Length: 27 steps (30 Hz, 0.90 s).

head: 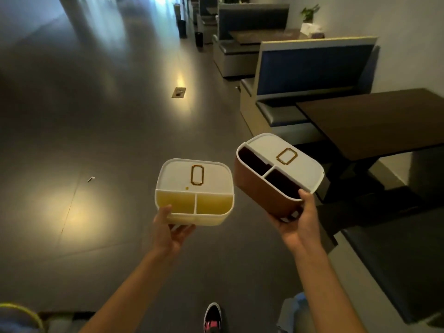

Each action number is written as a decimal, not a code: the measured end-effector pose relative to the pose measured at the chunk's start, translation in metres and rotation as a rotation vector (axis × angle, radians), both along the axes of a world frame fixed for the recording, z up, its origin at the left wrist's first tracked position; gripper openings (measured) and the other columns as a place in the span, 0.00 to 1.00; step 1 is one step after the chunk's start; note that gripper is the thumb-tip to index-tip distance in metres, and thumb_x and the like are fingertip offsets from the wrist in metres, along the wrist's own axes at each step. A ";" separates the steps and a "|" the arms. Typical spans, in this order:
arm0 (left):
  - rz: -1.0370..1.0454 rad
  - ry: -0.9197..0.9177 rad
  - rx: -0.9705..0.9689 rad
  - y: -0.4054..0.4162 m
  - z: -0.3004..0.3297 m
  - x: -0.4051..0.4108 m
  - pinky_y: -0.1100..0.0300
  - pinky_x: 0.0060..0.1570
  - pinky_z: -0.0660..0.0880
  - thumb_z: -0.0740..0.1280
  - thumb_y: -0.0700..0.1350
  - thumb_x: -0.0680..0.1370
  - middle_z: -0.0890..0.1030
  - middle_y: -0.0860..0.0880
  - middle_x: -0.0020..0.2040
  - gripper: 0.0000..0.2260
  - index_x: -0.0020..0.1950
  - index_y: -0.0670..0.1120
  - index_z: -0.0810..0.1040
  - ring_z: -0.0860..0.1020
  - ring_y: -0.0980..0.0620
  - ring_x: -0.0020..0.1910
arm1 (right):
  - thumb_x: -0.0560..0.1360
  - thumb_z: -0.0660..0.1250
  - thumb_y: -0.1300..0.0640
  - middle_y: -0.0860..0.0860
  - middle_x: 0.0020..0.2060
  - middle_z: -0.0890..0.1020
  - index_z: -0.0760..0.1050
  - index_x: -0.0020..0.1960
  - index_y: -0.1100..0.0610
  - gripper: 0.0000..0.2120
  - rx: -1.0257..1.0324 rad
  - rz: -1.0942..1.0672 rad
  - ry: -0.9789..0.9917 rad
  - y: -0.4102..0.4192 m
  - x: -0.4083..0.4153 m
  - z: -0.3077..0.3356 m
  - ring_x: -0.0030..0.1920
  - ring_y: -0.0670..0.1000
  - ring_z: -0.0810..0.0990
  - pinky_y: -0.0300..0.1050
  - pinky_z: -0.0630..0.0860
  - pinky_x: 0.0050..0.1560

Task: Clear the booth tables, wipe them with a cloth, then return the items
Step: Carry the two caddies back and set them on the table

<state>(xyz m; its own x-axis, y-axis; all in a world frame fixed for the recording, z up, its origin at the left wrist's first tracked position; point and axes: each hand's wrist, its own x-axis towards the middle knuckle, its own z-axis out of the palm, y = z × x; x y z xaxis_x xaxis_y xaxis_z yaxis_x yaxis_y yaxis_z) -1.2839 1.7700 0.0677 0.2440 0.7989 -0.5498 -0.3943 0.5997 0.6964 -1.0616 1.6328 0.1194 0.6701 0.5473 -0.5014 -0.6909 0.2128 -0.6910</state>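
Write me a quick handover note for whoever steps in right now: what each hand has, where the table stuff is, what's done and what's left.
Left hand: grips the cream organizer box from below, thumb on its near edge; the two open compartments look empty.
Right hand: grips the brown organizer box, tilted, thumb on its rim.
Both boxes are held over the aisle floor, beside the nearest booth table.
Done: that table shows bare in the part in view. Whether it has been wiped cannot be told; no cloth is in view.
Left: set the boxes down, wipe if needed, return the items. The farther table has items at its wall end.
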 end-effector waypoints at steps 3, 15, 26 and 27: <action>-0.065 0.008 0.035 0.042 0.012 0.042 0.45 0.45 0.81 0.64 0.47 0.80 0.79 0.41 0.60 0.09 0.61 0.52 0.75 0.80 0.38 0.57 | 0.77 0.66 0.48 0.60 0.61 0.75 0.73 0.62 0.48 0.14 -0.011 -0.093 0.031 0.024 0.032 -0.002 0.61 0.62 0.76 0.63 0.77 0.62; -0.315 0.026 0.024 0.131 0.001 0.269 0.37 0.60 0.76 0.61 0.48 0.82 0.75 0.39 0.66 0.17 0.71 0.50 0.70 0.78 0.39 0.59 | 0.77 0.68 0.46 0.58 0.62 0.73 0.71 0.61 0.45 0.14 -0.023 -0.386 0.080 0.062 0.199 -0.021 0.63 0.63 0.73 0.65 0.76 0.62; -0.416 0.027 -0.019 0.167 0.026 0.535 0.36 0.62 0.76 0.65 0.49 0.81 0.75 0.42 0.64 0.18 0.70 0.53 0.67 0.77 0.36 0.62 | 0.78 0.67 0.45 0.56 0.65 0.73 0.69 0.70 0.42 0.21 -0.007 -0.501 -0.006 0.084 0.428 -0.007 0.66 0.61 0.73 0.65 0.77 0.60; -0.422 0.023 -0.023 0.166 0.027 0.556 0.36 0.62 0.76 0.65 0.49 0.81 0.75 0.42 0.63 0.17 0.69 0.53 0.67 0.77 0.37 0.61 | 0.78 0.67 0.45 0.55 0.65 0.73 0.69 0.70 0.42 0.21 -0.001 -0.509 -0.006 0.084 0.445 -0.005 0.66 0.61 0.73 0.64 0.77 0.59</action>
